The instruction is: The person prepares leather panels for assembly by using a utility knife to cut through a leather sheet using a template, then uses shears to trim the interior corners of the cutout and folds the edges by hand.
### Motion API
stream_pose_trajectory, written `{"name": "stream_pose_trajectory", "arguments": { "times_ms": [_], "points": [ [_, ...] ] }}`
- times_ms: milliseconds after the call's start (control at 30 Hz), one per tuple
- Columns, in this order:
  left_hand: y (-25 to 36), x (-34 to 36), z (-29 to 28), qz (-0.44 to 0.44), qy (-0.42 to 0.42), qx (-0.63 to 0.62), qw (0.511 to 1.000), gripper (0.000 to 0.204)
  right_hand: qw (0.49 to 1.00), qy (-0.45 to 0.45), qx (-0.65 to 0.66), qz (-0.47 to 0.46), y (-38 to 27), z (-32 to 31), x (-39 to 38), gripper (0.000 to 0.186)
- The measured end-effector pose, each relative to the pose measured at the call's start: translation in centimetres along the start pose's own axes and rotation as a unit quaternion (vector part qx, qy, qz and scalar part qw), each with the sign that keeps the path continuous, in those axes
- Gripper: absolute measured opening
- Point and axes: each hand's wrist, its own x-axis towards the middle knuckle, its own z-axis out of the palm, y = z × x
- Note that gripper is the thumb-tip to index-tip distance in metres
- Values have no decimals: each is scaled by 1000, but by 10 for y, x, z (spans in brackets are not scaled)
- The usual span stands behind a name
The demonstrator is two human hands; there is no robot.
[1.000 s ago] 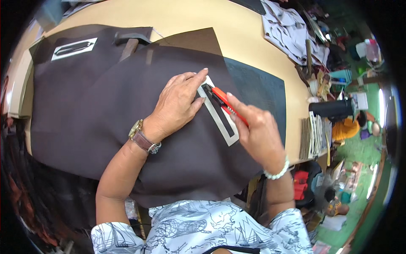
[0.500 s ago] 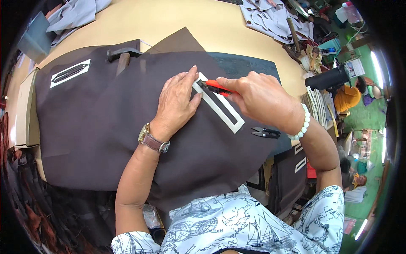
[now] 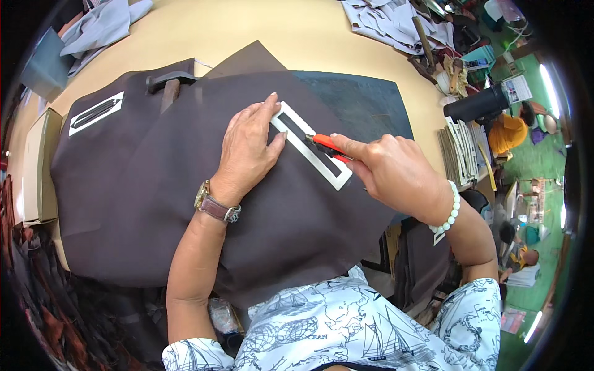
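My left hand [image 3: 247,142] lies on dark brown leather-like sheeting [image 3: 142,204], fingers spread, fingertips on the upper end of a white rectangular frame [image 3: 309,156] with a long narrow slot. My right hand [image 3: 402,176] grips a red-and-black cutter [image 3: 327,142], its front end over the slot, midway along it; whether the blade touches the sheet is too small to tell. A similar white piece [image 3: 78,123] with dark strips inside lies at the sheet's upper left.
A hammer [image 3: 171,93] rests by the sheet's back edge, near a dark blue board [image 3: 371,102]. Cardboard boxes [image 3: 40,167] stand left, a blue bin [image 3: 43,65] upper left. Pale offcuts [image 3: 383,21], a black cylinder [image 3: 470,105] and stacked strips [image 3: 461,148] line the right.
Since half a second ago, the cutter and my right hand have shifted down along the slot, away from its upper end. My left hand still lies by the frame's top.
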Motion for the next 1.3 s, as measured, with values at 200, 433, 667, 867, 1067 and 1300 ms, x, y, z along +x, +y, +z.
{"name": "stream_pose_trajectory", "arguments": {
  "times_ms": [200, 433, 667, 867, 1067, 1300],
  "points": [
    [2, 0, 0, 4, -2, 15, 1000, 56, 1000, -6, -12, 20, 2, 6, -26, 44],
    [0, 0, 0, 10, -6, 15, 1000, 58, 999, 3, -46, 14, 3, 16, -66, 50],
    [-16, 10, -44, 8, 136, 132, 982, 62, 992, 34, 123, 11, 29, 21, -70, 42],
    [-38, -5, -97, -199, 53, 291, 934, 48, 888, 108, 378, 239, 80, 34, -26, 24],
    [-45, 2, -79, -179, 26, 297, 938, 15, 898, 324, 234, 184, 115, 102, 12, 22],
    [-40, 4, -89, -197, 132, 16, 971, 23, 925, 345, 106, 117, 72, 65, -39, 23]
  ]
}}
